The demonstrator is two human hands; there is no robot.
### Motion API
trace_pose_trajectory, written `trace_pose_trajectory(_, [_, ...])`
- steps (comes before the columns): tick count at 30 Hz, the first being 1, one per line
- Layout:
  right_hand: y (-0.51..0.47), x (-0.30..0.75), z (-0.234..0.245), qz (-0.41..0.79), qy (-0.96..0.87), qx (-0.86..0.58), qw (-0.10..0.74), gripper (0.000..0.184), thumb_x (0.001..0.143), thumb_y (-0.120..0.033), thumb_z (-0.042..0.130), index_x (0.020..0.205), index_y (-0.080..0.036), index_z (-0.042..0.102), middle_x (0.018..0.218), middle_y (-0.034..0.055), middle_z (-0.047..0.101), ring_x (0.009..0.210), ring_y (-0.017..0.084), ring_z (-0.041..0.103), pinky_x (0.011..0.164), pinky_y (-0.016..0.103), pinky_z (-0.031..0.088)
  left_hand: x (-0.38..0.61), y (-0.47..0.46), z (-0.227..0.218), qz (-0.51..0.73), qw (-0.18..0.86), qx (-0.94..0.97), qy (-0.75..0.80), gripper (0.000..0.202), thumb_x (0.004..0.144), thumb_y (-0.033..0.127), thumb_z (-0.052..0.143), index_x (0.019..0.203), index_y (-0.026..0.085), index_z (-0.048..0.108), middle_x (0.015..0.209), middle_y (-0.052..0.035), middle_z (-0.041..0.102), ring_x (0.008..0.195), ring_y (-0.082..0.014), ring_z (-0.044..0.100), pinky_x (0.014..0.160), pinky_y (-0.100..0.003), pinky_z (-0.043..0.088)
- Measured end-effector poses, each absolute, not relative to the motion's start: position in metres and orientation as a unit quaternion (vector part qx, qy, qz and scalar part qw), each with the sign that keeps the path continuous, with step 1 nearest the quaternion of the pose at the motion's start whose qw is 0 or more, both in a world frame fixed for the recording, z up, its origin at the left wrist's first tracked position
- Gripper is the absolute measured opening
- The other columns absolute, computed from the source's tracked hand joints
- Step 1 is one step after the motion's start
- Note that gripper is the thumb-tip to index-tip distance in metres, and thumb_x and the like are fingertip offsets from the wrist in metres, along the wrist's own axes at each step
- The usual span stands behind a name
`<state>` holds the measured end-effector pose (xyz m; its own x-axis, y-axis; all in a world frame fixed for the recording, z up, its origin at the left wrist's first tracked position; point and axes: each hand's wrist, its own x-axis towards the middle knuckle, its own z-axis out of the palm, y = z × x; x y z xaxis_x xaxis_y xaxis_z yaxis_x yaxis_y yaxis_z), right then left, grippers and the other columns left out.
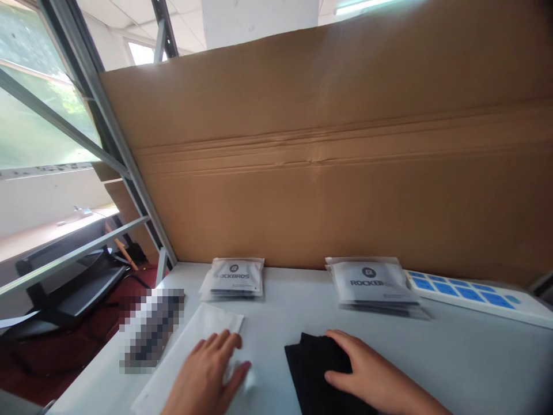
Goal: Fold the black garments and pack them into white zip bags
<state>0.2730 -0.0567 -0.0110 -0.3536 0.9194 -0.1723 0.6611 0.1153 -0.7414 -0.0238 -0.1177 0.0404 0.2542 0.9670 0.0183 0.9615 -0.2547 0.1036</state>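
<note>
My left hand is over a flat white sheet, its thumb spread away from its fingers and nothing visible between them. Whether it touches the sheet, I cannot tell. On the right, my right hand grips the edge of a folded black cloth, thumb on top and fingers curled over the far side. The lower part of the cloth runs out of view. Beyond my hands lie two stacks of frosted ROCKBROS zip bags, a left stack and a right stack.
A white board with blue squares lies behind at the right of the grey-white table. Tall brown cardboard walls off the back. A blurred-out object rests near the left edge, and a metal frame rises beyond.
</note>
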Motion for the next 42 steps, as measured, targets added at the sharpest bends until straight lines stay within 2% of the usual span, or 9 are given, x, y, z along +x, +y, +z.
trace_pose_trajectory(3, [-0.06,0.273,-0.008,0.393,-0.714,-0.558,0.155,0.069,0.07,-0.032,0.068,0.136,-0.014,0.06,0.144,0.0153,0.06,0.135,0.036,0.052,0.114,0.045,0.039,-0.042,-0.115,0.052,-0.066,0.048,0.724,0.685,0.025,0.1,0.03,0.046,0.091,0.019,0.066,0.089,-0.01,0.074,0.086,-0.0321,0.072,0.079,-0.042,0.05])
trace_pose_trajectory(8, [-0.059,0.277,0.0,0.435,-0.708,-0.528,0.175,0.054,0.068,-0.028,0.068,0.121,-0.021,0.069,0.132,0.0099,0.07,0.128,0.036,0.058,0.107,0.042,0.046,-0.041,-0.101,0.048,-0.124,0.081,0.727,0.671,0.029,0.096,0.021,0.041,0.083,0.02,0.067,0.085,-0.0092,0.075,0.085,-0.0306,0.073,0.068,-0.032,0.043])
trace_pose_trajectory(14, [-0.047,0.285,-0.003,0.533,-0.579,-0.54,0.298,0.066,0.061,-0.034,0.077,0.124,-0.019,0.064,0.133,0.0117,0.068,0.128,0.035,0.058,0.113,0.046,0.039,-0.009,-0.073,0.041,0.024,0.248,0.747,0.616,0.019,0.081,0.017,0.049,0.066,0.021,0.059,0.067,-0.0025,0.069,0.065,-0.0223,0.065,0.06,-0.027,0.037])
trace_pose_trajectory(19, [-0.044,0.278,0.003,0.658,-0.402,-0.46,0.441,0.059,0.06,-0.049,0.083,0.11,-0.022,0.068,0.115,0.0091,0.077,0.117,0.033,0.066,0.103,0.045,0.049,0.034,-0.046,0.026,0.08,0.405,0.719,0.56,0.01,0.07,0.017,0.047,0.063,0.022,0.052,0.06,0.0031,0.065,0.044,-0.0138,0.052,0.051,-0.024,0.038])
trace_pose_trajectory(23, [-0.04,0.271,-0.005,0.621,-0.395,-0.471,0.486,0.058,0.06,-0.046,0.082,0.11,-0.022,0.066,0.114,0.0078,0.077,0.116,0.032,0.067,0.103,0.043,0.049,0.052,-0.033,0.012,0.101,0.489,0.686,0.529,0.006,0.064,0.023,0.046,0.068,0.022,0.052,0.062,0.0035,0.065,0.04,-0.0126,0.052,0.041,-0.022,0.035])
trace_pose_trajectory(27, [-0.033,0.271,-0.023,0.496,-0.481,-0.542,0.478,0.058,0.06,-0.044,0.073,0.113,-0.021,0.061,0.112,0.0088,0.075,0.114,0.033,0.066,0.106,0.047,0.045,0.05,-0.028,0.002,0.154,0.529,0.647,0.527,0.014,0.07,0.037,0.047,0.068,0.023,0.045,0.06,0.0035,0.061,0.04,-0.0115,0.052,0.037,-0.019,0.029])
trace_pose_trajectory(32, [-0.032,0.273,-0.028,0.399,-0.579,-0.565,0.432,0.031,0.069,-0.042,0.06,0.094,-0.024,0.059,0.094,0.0056,0.075,0.099,0.031,0.068,0.09,0.042,0.052,0.047,-0.03,-0.001,0.213,0.544,0.621,0.522,0.027,0.074,0.05,0.05,0.07,0.024,0.045,0.056,0.0046,0.059,0.038,-0.0101,0.048,0.037,-0.019,0.028])
trace_pose_trajectory(37, [-0.039,0.268,-0.023,0.387,-0.589,-0.572,0.419,0.029,0.07,-0.044,0.06,0.092,-0.025,0.058,0.091,0.0051,0.074,0.095,0.031,0.069,0.083,0.04,0.054,0.056,-0.041,0.003,0.258,0.509,0.63,0.527,0.027,0.081,0.045,0.053,0.067,0.022,0.048,0.057,0.0042,0.059,0.038,-0.0083,0.041,0.04,-0.02,0.031])
trace_pose_trajectory(42, [-0.05,0.259,-0.023,0.46,-0.572,-0.546,0.403,0.043,0.071,-0.045,0.063,0.108,-0.023,0.059,0.109,0.0063,0.073,0.11,0.03,0.066,0.098,0.041,0.05,0.063,-0.049,0.0,0.292,0.45,0.668,0.516,0.024,0.084,0.038,0.051,0.066,0.022,0.05,0.053,0.0039,0.055,0.044,-0.0105,0.043,0.046,-0.022,0.033])
